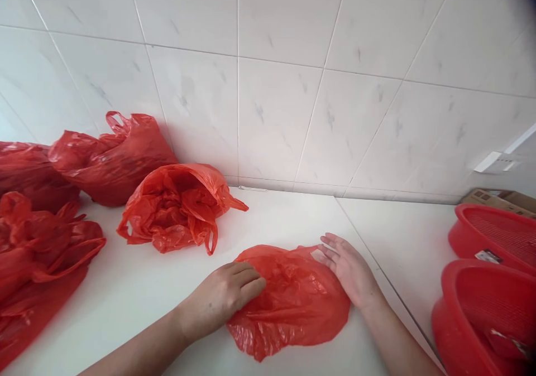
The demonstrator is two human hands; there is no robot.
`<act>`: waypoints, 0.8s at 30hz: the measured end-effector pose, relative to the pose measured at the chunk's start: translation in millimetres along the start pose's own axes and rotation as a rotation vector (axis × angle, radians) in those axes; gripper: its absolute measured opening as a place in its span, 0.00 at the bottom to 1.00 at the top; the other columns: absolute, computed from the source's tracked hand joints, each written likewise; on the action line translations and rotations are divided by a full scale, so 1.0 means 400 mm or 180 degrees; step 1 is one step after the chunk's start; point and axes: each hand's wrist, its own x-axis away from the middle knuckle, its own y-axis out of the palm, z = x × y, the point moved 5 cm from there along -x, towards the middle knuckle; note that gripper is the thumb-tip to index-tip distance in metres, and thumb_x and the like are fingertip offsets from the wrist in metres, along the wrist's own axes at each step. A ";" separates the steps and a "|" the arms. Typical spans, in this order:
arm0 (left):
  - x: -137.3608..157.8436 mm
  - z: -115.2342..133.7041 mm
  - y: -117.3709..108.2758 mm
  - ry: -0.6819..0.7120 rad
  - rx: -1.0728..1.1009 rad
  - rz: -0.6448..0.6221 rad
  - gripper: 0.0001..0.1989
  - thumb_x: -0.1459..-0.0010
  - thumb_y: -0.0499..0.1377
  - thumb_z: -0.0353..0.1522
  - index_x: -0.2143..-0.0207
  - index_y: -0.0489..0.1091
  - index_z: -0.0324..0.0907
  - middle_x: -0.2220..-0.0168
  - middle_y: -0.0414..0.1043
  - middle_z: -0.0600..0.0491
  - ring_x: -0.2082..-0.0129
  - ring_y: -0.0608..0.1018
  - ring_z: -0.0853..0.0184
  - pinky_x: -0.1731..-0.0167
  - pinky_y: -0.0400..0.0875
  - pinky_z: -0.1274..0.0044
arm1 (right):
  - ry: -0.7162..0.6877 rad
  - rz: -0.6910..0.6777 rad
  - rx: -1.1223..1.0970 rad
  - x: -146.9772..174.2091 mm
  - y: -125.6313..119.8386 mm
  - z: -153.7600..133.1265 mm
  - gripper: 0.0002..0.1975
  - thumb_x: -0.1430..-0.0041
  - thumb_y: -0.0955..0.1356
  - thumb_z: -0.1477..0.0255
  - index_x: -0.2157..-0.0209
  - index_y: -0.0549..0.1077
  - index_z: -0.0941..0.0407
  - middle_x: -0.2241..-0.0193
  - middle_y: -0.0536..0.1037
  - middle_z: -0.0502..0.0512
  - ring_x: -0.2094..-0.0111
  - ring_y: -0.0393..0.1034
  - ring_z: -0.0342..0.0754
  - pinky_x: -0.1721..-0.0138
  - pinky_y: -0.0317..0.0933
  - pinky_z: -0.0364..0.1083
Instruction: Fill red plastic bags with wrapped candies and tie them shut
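A crumpled red plastic bag [293, 303] lies on the white tabletop in front of me. My left hand [226, 292] is closed on the bag's left side, its fingers curled over the thin film and their tips partly hidden. At the bag's upper right, my right hand [347, 267] has its fingers stretched out and a little apart. They touch a raised handle corner of the bag, and the palm rests along its right edge. Just beyond my left hand, another red plastic bag [176, 208] lies on its side, mouth facing me, with crumpled red bags inside.
Full red bags stand at the left: one against the wall [121, 158], one nearer [42, 275]. On the right are two red plastic baskets [452, 303] and a cardboard box [494, 197]. A seam crosses the white tabletop [167, 303]; a tiled wall [276, 114] bounds the back.
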 end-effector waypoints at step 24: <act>0.054 -0.056 0.003 0.0177 -0.1111 0.0017 0.11 0.38 0.48 0.23 0.62 0.67 0.44 0.47 0.70 0.49 0.47 0.69 0.59 0.50 0.66 0.67 | -0.3000 -0.0434 0.4442 0.331 0.120 -0.182 0.17 0.42 0.65 0.70 0.50 0.71 0.46 0.45 0.68 0.53 0.45 0.63 0.56 0.48 0.64 0.55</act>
